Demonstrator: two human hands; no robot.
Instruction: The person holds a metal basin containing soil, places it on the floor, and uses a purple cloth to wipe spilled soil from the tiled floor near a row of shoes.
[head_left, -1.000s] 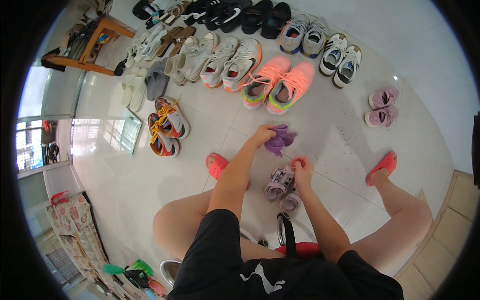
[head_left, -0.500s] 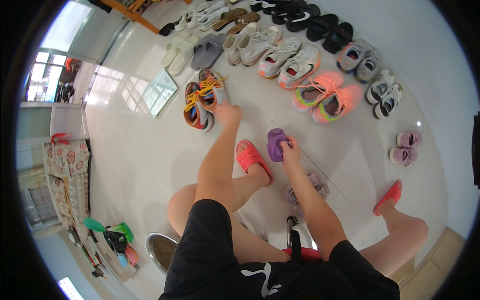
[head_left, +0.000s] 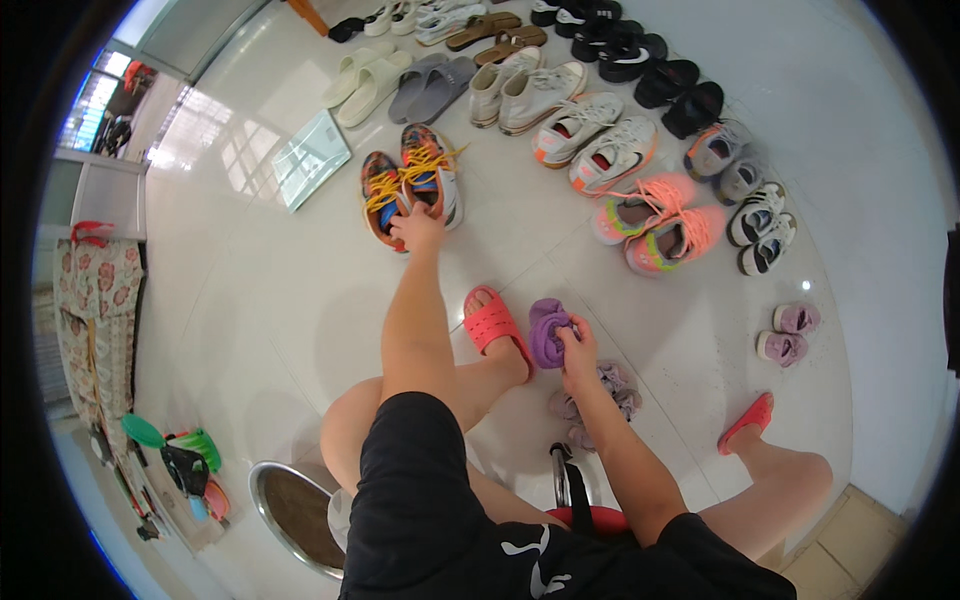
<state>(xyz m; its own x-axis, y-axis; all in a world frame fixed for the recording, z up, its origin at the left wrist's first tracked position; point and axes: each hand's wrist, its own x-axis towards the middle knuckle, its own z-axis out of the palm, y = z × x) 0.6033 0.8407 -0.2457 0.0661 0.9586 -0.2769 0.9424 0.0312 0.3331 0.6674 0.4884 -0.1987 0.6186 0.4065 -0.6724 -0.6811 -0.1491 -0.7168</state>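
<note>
My left hand (head_left: 417, 229) reaches out to a pair of colourful sneakers (head_left: 384, 196) with yellow laces standing on the tiles. Its fingers are closed over the inner heel edges, where the two shoes meet. A crumpled purple cloth (head_left: 546, 330) is pinched in my right hand (head_left: 577, 352), held above the floor beside my red slipper (head_left: 490, 322). Below that hand, partly covered by my right forearm, sit several small pale-pink shoes (head_left: 617, 382).
Rows of shoes stand beyond my hands, with coral-laced sneakers (head_left: 665, 220) nearest on the right. A glass scale (head_left: 311, 160) lies left of the colourful pair. By my left knee is a metal basin (head_left: 262, 500) with brownish water. Small pink shoes (head_left: 783, 347) stand near the right wall.
My left hand has shifted from one sneaker's heel to the middle, gripping between both heels. The purple cloth stays in my right hand. The whole view has swung slightly.
</note>
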